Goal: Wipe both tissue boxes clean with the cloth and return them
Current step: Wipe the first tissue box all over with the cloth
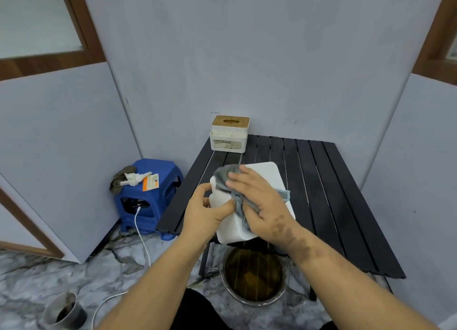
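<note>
Two hands work a white tissue box point(259, 181) above the dark slatted surface point(321, 181): the left hand point(205, 211) grips its side with curled fingers, the right hand point(259, 198) presses a grey cloth point(223, 175) flat against it. A second tissue box point(229, 137) stands at the surface's far corner, beside a blue stool point(150, 193).

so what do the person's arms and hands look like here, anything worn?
Both forearms are bare as far as the frame shows: no sleeves, gloves, watch or rings visible. The left hand is plain and unmarked. The right hand carries dark blotchy marks across its back, running on up the right forearm; whether tattoo or stain cannot be told. No cables or straps on either arm.
</note>
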### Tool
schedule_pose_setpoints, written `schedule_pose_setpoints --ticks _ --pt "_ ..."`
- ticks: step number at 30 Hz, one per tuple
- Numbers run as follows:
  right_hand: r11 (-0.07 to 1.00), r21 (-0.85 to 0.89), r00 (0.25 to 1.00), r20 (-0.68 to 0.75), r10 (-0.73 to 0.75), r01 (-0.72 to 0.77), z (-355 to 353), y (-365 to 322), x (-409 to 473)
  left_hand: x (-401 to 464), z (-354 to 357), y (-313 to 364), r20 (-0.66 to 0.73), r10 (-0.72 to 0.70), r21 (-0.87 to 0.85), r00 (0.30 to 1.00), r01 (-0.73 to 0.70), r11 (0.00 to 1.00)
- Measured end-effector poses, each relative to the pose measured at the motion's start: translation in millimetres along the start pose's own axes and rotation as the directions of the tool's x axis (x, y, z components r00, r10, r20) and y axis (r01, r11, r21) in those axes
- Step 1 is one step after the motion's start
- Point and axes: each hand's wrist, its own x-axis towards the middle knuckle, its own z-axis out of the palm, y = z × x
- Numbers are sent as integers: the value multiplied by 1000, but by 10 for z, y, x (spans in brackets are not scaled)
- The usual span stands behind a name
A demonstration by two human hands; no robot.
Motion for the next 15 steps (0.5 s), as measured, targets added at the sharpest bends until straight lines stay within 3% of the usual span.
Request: schedule_pose_setpoints --ticks 2,4,6,7,9,11,13,15 --pt "998 -26 999 12 -51 51 -78 141 -45 5 -37 -42 -2 -16 -1 1000 16 1000" --pt "988 -68 979 -159 128 -141 -192 388 -47 25 -51 -55 -14 -43 -15 999 43 999" --pt "931 -66 899 -291 326 -359 -222 406 -32 44 -37 -53 -18 -48 -18 999 48 999" --pt "934 -71 907 -276 318 -349 -172 317 -32 47 -32 -55 -18 -44 -17 999 44 999" --pt "985 -46 982 -94 161 -166 -43 87 -96 32 -29 -52 -23 -53 -28 998 52 998" --pt "999 -1 997 62 39 -39 -28 54 -170 22 -45 -68 -37 -71 -34 997 70 997" --pt "995 -30 995 -38 91 -92 -121 252 -146 14 -42 -62 -31 -76 -27 997 75 997" --pt "955 -52 933 -237 272 -292 -196 322 -87 -3 -15 -21 -18 -65 -21 998 64 998"
